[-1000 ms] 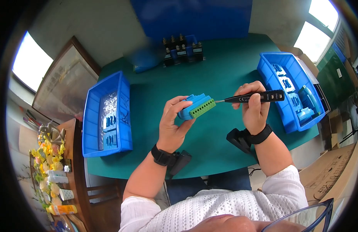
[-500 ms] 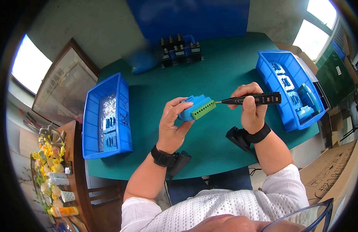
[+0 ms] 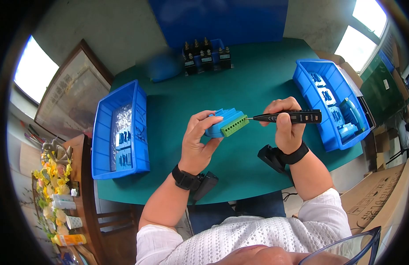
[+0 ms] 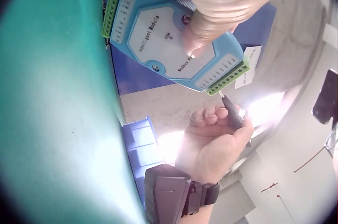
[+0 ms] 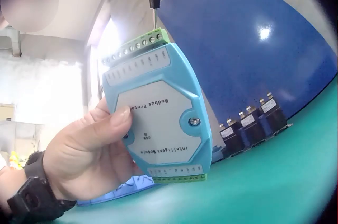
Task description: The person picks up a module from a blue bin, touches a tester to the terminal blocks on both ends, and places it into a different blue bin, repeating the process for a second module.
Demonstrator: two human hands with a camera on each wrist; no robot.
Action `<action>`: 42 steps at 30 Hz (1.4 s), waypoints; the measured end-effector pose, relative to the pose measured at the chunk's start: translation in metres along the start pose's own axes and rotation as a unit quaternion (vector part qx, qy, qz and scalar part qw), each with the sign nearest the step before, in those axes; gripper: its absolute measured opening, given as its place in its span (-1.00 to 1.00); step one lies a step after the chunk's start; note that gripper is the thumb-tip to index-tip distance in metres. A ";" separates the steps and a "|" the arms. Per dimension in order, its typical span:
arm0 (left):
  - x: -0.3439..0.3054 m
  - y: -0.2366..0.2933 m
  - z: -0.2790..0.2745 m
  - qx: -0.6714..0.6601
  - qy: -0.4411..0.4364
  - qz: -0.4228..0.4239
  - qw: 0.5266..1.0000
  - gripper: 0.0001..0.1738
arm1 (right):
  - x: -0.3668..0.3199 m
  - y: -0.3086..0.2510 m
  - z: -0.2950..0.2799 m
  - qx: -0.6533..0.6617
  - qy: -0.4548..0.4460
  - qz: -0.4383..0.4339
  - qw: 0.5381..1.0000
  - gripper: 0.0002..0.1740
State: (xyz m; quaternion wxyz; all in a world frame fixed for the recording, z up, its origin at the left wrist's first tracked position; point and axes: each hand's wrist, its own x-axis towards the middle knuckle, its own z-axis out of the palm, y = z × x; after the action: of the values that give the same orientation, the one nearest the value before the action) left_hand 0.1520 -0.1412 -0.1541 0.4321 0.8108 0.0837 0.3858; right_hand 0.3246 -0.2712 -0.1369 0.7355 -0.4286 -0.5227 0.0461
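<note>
My left hand (image 3: pixel 198 143) holds a light-blue intelligent module (image 3: pixel 223 118) above the table, thumb lying on its labelled face in both wrist views. Green screw terminal blocks (image 5: pixel 140 44) run along its two ends. In my right hand (image 3: pixel 289 129) is a black voltage tester screwdriver (image 3: pixel 299 116), gripped by the handle between thumb and fingers. Its thin metal shaft (image 5: pixel 155 19) meets the terminal block near the corner screw in the right wrist view. Part of the handle is hidden by the right fingers in the wrist views.
Blue bins with module parts stand on the green table (image 3: pixel 178 176): a left bin (image 3: pixel 142 152) and a right bin (image 3: pixel 304 84). Black components with metal studs (image 3: pixel 207 60) sit at the back, beside a blurred blue object (image 3: pixel 164 68). Each wrist wears a strapped camera.
The screwdriver has shifted slightly left and rolled a little in the right fingers, its handle end now lower in the head view. The left hand keeps its hold on the module.
</note>
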 end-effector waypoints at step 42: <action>0.000 0.002 0.001 0.003 -0.006 -0.013 1.000 -0.39 | -0.002 0.000 0.005 0.031 -0.034 -0.019 0.999 -0.71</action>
State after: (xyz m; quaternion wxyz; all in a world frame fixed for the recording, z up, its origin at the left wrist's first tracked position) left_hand 0.1525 -0.1431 -0.1525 0.4350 0.8135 0.0925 0.3748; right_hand 0.3198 -0.2693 -0.1382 0.7313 -0.3938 -0.5534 0.0627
